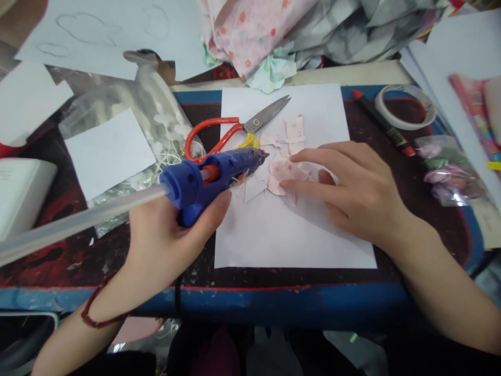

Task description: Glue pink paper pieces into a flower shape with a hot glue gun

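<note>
My left hand (172, 235) is closed round a blue hot glue gun (219, 180). A long translucent glue stick (90, 222) runs out of its back. The nozzle points right, just short of a small rounded pink fabric cutout (279, 175) with red dots. My right hand (356, 193) rests its outstretched, parted fingertips on that cutout; its thumb is partly hidden. Around the cutout lie paper and fabric scraps (294, 129), on a white paper sheet (254, 240). Red-handled scissors (256, 122) lie behind the glue gun, blades pointing away to the right.
At right are a dark marker (381, 122) with red ends, a tape roll (407, 125) and a plastic packet (450, 172). A clear bag (117, 115) with a white card (111, 154) lies left. Bunched pink fabric (250, 31) and a sketched sheet (109, 31) are behind.
</note>
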{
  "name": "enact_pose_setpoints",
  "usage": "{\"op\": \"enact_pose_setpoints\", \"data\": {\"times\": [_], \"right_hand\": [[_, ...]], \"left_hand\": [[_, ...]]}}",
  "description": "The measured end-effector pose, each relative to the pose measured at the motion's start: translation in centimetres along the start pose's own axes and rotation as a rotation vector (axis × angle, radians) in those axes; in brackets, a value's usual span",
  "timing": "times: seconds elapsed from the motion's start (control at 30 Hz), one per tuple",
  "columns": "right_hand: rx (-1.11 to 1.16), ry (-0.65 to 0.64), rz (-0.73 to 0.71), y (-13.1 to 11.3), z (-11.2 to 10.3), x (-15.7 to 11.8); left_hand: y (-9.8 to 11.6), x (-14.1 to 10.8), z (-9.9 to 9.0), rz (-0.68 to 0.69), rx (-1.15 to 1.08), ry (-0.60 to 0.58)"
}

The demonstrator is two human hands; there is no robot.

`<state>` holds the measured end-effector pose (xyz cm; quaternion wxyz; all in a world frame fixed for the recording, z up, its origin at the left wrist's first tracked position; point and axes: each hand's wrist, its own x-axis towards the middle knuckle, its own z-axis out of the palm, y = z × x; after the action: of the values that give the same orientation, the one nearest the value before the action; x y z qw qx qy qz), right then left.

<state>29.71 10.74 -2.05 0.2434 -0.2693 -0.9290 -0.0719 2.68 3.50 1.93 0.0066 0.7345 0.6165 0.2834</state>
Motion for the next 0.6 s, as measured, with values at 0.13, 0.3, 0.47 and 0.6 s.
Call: {"op": "enact_pose_setpoints", "data": {"times": [0.13,0.3,0.47,0.6], "right_hand": [[-0.011,-0.029,-0.018,-0.04,0.0,0.0],[-0.02,0.012,-0.053,0.02,0.08,-0.01],[-0.018,-0.064,-0.043,-0.08,0.47,-0.17],[-0.022,-0.079,-0.02,-0.13,0.57,-0.22]], "left_hand": [[0.05,0.01,-0.04,0.003,0.004,-0.009],[0.08,-0.03,0.03,-0.001,-0.009,-0.003],[0.19,0.03,0.07,-0.005,-0.007,0.0],[0.17,0.02,0.1,-0.004,-0.015,-0.006]]}}
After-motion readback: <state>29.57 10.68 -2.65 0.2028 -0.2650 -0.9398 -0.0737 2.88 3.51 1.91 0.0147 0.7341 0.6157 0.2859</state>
